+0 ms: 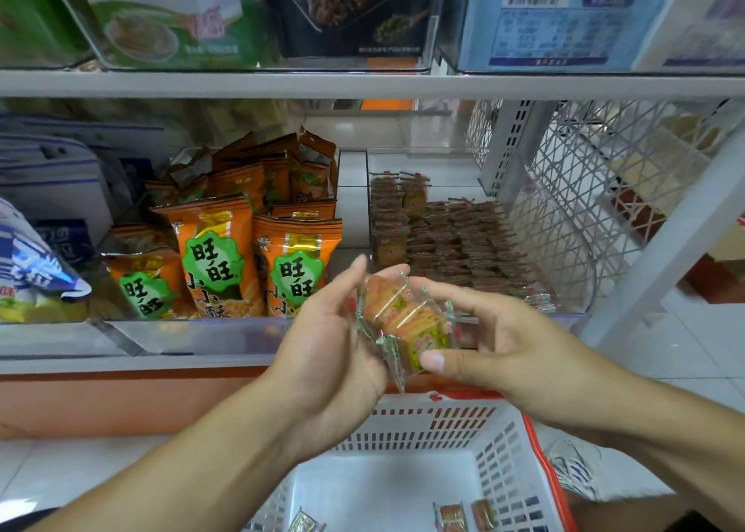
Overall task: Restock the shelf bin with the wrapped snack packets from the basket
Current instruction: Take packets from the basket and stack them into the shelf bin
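A small stack of clear-wrapped snack packets [407, 322] is held between both my hands, just in front of the shelf edge. My left hand [334, 346] cups the stack from the left and below. My right hand [479, 342] grips it from the right, thumb at the front. Behind them, a clear shelf bin [572, 309] holds several rows of the same packets [451, 241]. Below, the white basket with a red rim [500, 463] has three packets [451, 517] lying on its bottom.
Left of the bin, another clear bin holds orange snack bags [250, 257]. Blue and white bags [36, 273] lie at the far left. A white wire mesh panel [576, 193] closes the shelf's right side. Boxes fill the shelf above [363, 84]. White floor tiles show at right.
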Tool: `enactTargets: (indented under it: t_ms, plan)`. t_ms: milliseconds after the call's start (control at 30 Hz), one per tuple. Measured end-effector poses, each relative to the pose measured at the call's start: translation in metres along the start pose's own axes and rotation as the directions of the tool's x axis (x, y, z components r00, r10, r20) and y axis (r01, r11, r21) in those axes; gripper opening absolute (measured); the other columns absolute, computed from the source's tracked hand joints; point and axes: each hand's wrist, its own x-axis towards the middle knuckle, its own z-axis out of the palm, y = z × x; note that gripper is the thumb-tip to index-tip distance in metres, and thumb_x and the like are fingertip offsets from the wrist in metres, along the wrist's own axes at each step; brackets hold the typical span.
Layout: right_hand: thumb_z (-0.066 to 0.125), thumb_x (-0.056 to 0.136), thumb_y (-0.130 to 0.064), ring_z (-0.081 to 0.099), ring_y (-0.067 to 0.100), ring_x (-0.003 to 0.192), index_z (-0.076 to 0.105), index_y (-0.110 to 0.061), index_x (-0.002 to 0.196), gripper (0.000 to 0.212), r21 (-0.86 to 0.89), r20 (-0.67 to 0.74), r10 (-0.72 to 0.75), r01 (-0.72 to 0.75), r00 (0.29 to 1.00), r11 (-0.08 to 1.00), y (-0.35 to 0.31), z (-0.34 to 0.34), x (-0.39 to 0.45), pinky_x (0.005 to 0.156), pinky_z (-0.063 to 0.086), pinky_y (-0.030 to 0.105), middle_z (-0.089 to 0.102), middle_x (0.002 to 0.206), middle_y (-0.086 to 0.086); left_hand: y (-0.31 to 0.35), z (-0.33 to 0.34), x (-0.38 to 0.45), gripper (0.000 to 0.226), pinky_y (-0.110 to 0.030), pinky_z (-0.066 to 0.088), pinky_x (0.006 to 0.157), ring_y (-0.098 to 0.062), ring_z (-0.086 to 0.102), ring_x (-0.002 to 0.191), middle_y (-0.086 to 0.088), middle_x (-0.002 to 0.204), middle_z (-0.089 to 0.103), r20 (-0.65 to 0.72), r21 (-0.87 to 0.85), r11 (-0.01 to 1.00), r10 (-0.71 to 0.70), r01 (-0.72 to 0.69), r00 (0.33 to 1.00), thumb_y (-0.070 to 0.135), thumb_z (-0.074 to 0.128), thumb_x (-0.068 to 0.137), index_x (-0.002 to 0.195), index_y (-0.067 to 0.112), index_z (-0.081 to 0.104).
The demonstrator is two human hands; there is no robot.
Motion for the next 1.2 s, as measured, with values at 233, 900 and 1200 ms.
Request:
enactTargets:
  t_ms: [233,900,1200]
  plan:
    - [0.088,0.070,-0.012,0.072,0.037,0.094,0.060,-0.030,0.110,0.052,-0.023,-0.011,0.016,-0.016,1.000,1.000,0.002,0.005,-0.005,0.082,0.062,0.044,0.068,0.115,0.020,-0.004,-0.006,0.003,0.047,-0.059,0.051,0.101,-0.041,0.067,0.118,-0.020,0.126,0.071,-0.014,-0.025,0.999,-0.036,0.036,0.999,0.044,0.042,0.104,0.132,0.014,0.064]
    - [0.072,0.081,0.003,0.064,0.033,0.116,0.050,0.000,0.136,0.059,0.628,0.110,0.148,-0.185,0.983,0.756,-0.003,0.015,0.004,0.104,0.050,0.045,0.063,0.131,0.026,0.014,-0.009,0.001,0.035,-0.049,0.060,0.093,-0.033,0.076,0.101,-0.019,0.105,0.076,-0.115,0.020,0.920,0.391,-0.391,0.913,-0.001,0.058,0.083,0.117,0.004,0.066]
    - [0.073,0.084,-0.002,0.062,0.024,0.125,0.060,-0.016,0.135,0.054,0.476,0.097,0.007,-0.053,0.995,0.878,0.001,0.022,0.005,0.106,0.049,0.033,0.065,0.134,0.013,0.005,-0.009,0.002,0.040,-0.050,0.055,0.101,-0.029,0.073,0.109,-0.016,0.107,0.077,-0.129,0.110,0.925,0.375,-0.363,0.918,-0.013,0.036,0.100,0.122,0.010,0.061]
